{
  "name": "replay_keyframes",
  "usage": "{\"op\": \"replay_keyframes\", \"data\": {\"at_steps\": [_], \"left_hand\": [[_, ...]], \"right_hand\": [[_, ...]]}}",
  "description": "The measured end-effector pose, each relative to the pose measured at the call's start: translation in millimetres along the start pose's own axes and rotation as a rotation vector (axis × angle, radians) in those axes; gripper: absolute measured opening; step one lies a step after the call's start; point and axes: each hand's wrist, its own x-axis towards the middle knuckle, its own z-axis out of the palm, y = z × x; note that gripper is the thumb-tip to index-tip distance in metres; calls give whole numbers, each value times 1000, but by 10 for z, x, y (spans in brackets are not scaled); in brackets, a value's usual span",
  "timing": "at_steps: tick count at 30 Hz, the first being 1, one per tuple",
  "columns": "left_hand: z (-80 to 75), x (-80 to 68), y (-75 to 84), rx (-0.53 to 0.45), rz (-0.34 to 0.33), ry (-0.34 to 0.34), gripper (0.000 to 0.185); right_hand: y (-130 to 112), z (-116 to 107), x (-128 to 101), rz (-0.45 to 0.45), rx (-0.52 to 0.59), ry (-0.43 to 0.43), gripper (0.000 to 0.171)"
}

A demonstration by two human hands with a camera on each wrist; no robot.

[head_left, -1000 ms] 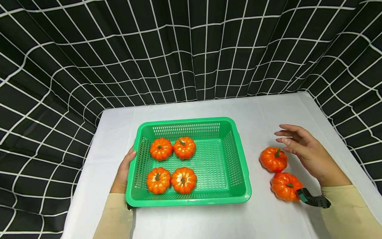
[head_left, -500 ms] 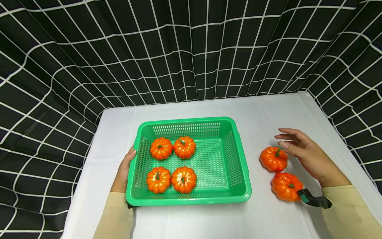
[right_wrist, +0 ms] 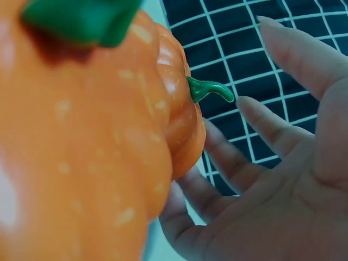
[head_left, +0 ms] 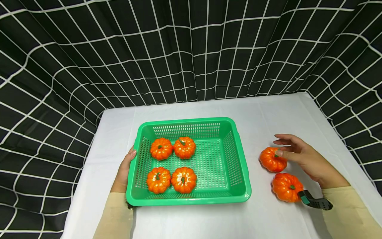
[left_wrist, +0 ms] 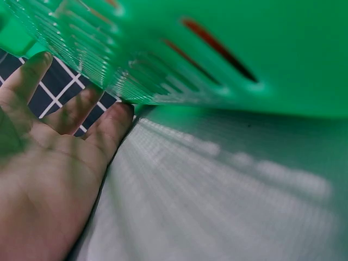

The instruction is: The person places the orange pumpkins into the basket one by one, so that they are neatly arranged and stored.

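Note:
A green slotted basket [head_left: 241, 166] holds several small orange pumpkins in its left half, two at the back [head_left: 161, 148] and two at the front [head_left: 183, 180]. My left hand [head_left: 123, 172] rests flat against the basket's left wall, thumb by the rim; in the left wrist view its palm [left_wrist: 49, 179] lies open beside the green wall [left_wrist: 217, 49]. Two more pumpkins lie on the table to the right. My right hand [head_left: 307, 159] hovers with spread fingers over the far pumpkin [head_left: 270, 160], thumb at its top. The near pumpkin [head_left: 286, 187] fills the right wrist view [right_wrist: 70, 152], with the far one [right_wrist: 182, 130] behind it.
The white table [head_left: 194, 222] is ringed by a black curtain with a white grid [head_left: 191, 49]. A black and green strap [head_left: 313, 201] sits at my right wrist, next to the near pumpkin. The basket's right half [head_left: 218, 162] holds nothing.
My right hand has come down and toward me onto the far pumpkin, from above and behind it. The left hand, basket and pumpkins have stayed put.

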Motion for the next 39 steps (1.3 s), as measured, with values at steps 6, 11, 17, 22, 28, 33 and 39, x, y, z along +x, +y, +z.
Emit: {"op": "replay_keyframes", "data": {"at_steps": [6, 11, 17, 22, 28, 33, 39], "left_hand": [[149, -72, 102, 29, -76, 64, 71], [198, -95, 145, -14, -106, 64, 69], [193, -93, 135, -31, -111, 56, 70], [175, -76, 119, 10, -95, 76, 70], [192, -90, 140, -18, -113, 61, 69], [181, -80, 128, -6, -102, 74, 70], [178, -70, 123, 13, -95, 70, 70]], "right_hand": [[-12, 20, 6, 57, -30, -66, 69], [0, 39, 10, 96, -30, -96, 69], [23, 51, 24, 118, -33, -100, 64], [23, 47, 35, 129, -4, -104, 59], [27, 40, 38, 130, -6, -104, 56], [25, 32, 31, 123, 15, -102, 54], [23, 18, 9, 107, 22, -80, 53]]}}
